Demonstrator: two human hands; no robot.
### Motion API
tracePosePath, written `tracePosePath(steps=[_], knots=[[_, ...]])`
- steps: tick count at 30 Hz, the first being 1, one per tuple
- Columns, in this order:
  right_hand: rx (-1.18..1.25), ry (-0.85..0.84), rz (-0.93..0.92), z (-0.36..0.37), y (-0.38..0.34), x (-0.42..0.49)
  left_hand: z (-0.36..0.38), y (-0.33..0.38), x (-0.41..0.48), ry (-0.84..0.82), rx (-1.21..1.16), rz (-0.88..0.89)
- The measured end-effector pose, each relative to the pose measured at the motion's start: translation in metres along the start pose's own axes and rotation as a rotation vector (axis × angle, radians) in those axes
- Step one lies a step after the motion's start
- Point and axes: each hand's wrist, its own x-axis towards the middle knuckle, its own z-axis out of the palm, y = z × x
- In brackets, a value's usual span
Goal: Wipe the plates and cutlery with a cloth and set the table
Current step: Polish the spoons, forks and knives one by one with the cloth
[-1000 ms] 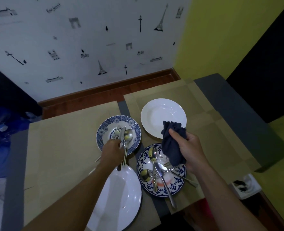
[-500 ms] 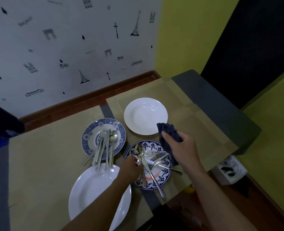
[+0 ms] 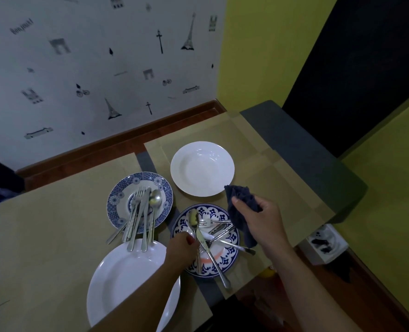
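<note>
Steel cutlery (image 3: 204, 243) on blue-patterned plate (image 3: 231, 259)

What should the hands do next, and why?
Probably lift the spoon off the near patterned plate and bring it to the cloth. The left hand seems to pinch its handle among the piled cutlery, and the right hand holds the cloth ready beside the plate.

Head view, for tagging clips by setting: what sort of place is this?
Probably a home dining corner: a paper-covered table with plates and cutlery, against Paris-themed wallpaper and a wooden skirting board.
</note>
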Motion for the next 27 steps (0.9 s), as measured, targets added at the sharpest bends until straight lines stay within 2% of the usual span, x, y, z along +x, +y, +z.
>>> tracePosePath(steps=[7, 16, 19, 24, 27], knots=[[0.018, -0.006, 0.053, 0.005, 0.001, 0.005, -0.01, 0.001, -0.004, -0.023, -0.135, 0.048], [-0.117, -0.073, 0.027, 0.03, 0.001, 0.004, -0.055, 0.024, -0.028, 0.004, -0.36, 0.185], [-0.226, -0.079, -0.112, 0.04, -0.005, -0.002, -0.068, 0.035, -0.04, 0.008, -0.384, 0.268], [-0.495, 0.017, -0.425, 0.058, -0.022, -0.003, -0.079, 0.044, -0.06, -0.001, -0.36, 0.439], [-0.608, -0.023, -0.499, 0.069, -0.029, -0.007, -0.087, 0.048, -0.071, 0.035, -0.394, 0.488]])
